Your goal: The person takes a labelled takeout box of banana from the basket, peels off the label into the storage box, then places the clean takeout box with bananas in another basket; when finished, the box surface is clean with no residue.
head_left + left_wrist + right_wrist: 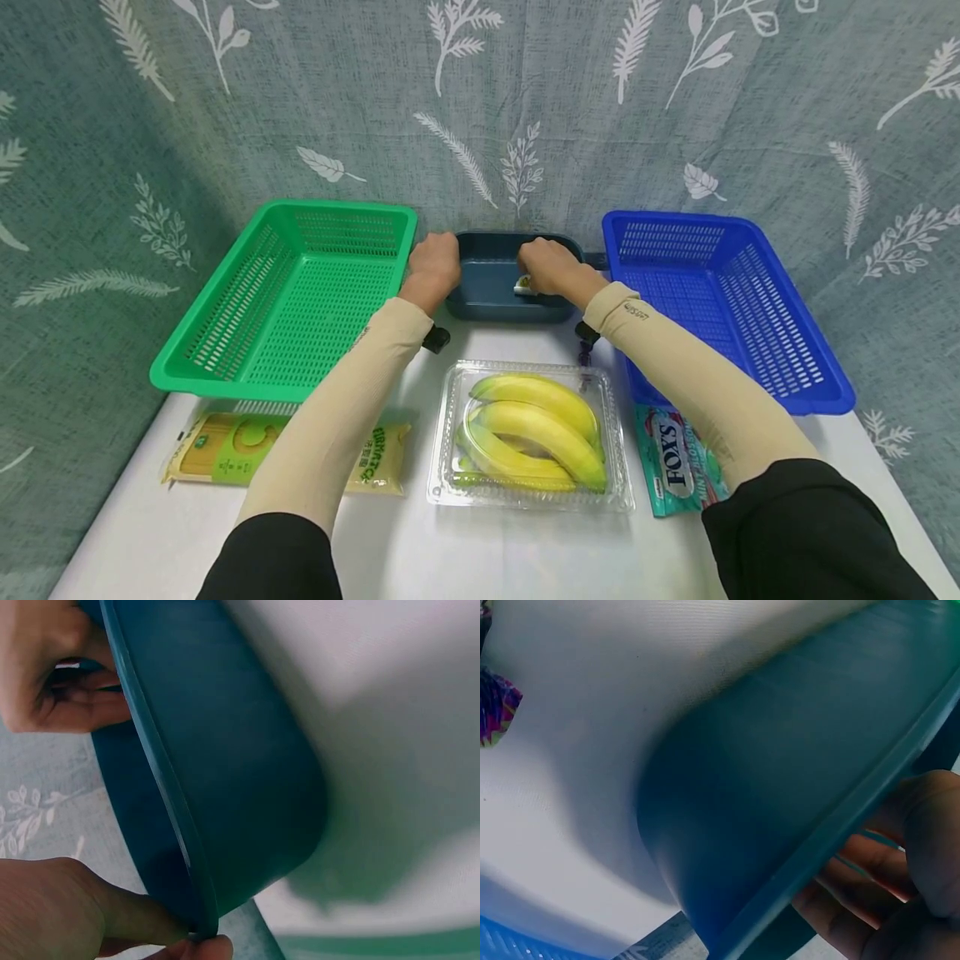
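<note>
A dark blue plastic basin [517, 310] stands at the back between two baskets. My left hand [435, 267] is at its left end, and in the left wrist view the thumb and fingers pinch the basin's rim [176, 817]. Over the inside of the basin, my right hand [551, 265] has its fingers curled down around a small white-and-green piece [523, 286]. Most of that piece is hidden by the hand, so its kind does not show. In the right wrist view the right fingers [870, 862] reach in behind the near rim.
A green basket [300, 389] stands left, a blue basket [806, 400] right. In front lies a clear plastic box [465, 500] with bananas [540, 425]. A yellow noodle packet [217, 450] is partly under my left arm; a teal FOX'S bag [671, 467] lies beside my right arm.
</note>
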Demonstrator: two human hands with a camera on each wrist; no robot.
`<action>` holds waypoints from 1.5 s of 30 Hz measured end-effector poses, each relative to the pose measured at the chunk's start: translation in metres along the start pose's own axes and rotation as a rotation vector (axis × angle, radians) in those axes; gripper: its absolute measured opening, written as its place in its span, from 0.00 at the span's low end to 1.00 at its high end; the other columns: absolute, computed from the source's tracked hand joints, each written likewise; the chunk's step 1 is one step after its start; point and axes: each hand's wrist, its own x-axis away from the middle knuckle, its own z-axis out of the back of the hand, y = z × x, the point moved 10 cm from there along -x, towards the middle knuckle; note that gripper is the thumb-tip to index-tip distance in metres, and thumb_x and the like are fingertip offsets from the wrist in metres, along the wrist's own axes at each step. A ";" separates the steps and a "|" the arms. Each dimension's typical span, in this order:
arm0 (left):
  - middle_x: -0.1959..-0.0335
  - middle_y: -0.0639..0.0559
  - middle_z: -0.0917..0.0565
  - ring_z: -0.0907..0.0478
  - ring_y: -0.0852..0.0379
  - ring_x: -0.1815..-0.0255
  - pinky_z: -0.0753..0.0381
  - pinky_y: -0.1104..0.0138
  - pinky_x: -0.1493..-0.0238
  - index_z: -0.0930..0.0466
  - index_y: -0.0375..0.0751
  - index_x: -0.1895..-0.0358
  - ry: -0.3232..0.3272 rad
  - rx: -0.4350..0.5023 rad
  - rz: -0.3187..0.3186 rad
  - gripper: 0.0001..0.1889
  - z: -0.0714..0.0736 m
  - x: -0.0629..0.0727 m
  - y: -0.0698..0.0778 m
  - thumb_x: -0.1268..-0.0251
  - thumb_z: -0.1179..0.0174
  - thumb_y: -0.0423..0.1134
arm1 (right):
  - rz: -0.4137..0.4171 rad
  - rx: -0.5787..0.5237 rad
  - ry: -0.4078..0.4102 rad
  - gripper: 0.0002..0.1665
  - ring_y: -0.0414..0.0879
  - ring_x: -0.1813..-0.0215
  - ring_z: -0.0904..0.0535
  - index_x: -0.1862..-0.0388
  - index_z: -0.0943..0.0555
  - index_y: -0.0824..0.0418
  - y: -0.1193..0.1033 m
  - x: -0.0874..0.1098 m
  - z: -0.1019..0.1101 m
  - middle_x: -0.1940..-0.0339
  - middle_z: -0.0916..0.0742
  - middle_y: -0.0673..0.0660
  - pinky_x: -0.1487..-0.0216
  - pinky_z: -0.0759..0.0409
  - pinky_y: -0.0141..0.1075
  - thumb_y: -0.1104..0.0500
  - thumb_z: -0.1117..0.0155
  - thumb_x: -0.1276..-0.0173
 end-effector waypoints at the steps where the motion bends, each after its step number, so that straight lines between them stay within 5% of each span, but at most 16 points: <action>1: 0.55 0.39 0.18 0.18 0.42 0.58 0.17 0.53 0.61 0.19 0.36 0.48 -0.002 0.002 0.000 0.11 0.000 0.000 0.000 0.30 0.40 0.33 | -0.005 0.001 -0.001 0.18 0.56 0.48 0.18 0.43 0.17 0.66 0.001 0.001 0.001 0.47 0.15 0.63 0.47 0.19 0.45 0.67 0.32 0.32; 23: 0.49 0.38 0.19 0.20 0.41 0.51 0.17 0.52 0.56 0.22 0.35 0.42 -0.032 0.025 0.024 0.17 0.000 0.001 -0.002 0.32 0.38 0.34 | -0.042 -0.127 0.049 0.27 0.58 0.45 0.19 0.33 0.25 0.67 0.010 0.037 0.031 0.38 0.19 0.65 0.44 0.22 0.51 0.54 0.40 0.25; 36: 0.60 0.40 0.18 0.19 0.43 0.62 0.18 0.55 0.64 0.19 0.36 0.56 0.015 0.059 -0.037 0.11 0.024 0.018 0.014 0.28 0.43 0.41 | -0.010 -0.236 0.153 0.26 0.60 0.41 0.21 0.35 0.23 0.66 0.011 0.083 0.054 0.40 0.18 0.68 0.44 0.22 0.53 0.50 0.41 0.25; 40: 0.58 0.40 0.19 0.20 0.43 0.63 0.21 0.54 0.63 0.23 0.34 0.49 0.003 0.122 -0.079 0.15 0.033 0.031 0.018 0.26 0.45 0.44 | -0.007 -0.260 0.171 0.27 0.60 0.39 0.22 0.34 0.24 0.65 0.010 0.099 0.057 0.39 0.19 0.67 0.42 0.24 0.54 0.50 0.41 0.24; 45: 0.39 0.36 0.23 0.23 0.39 0.44 0.22 0.50 0.48 0.31 0.33 0.31 0.018 0.191 -0.159 0.28 0.042 0.048 0.022 0.25 0.45 0.50 | -0.019 -0.271 0.208 0.28 0.59 0.39 0.22 0.33 0.25 0.65 0.014 0.118 0.060 0.38 0.19 0.65 0.43 0.23 0.54 0.49 0.42 0.24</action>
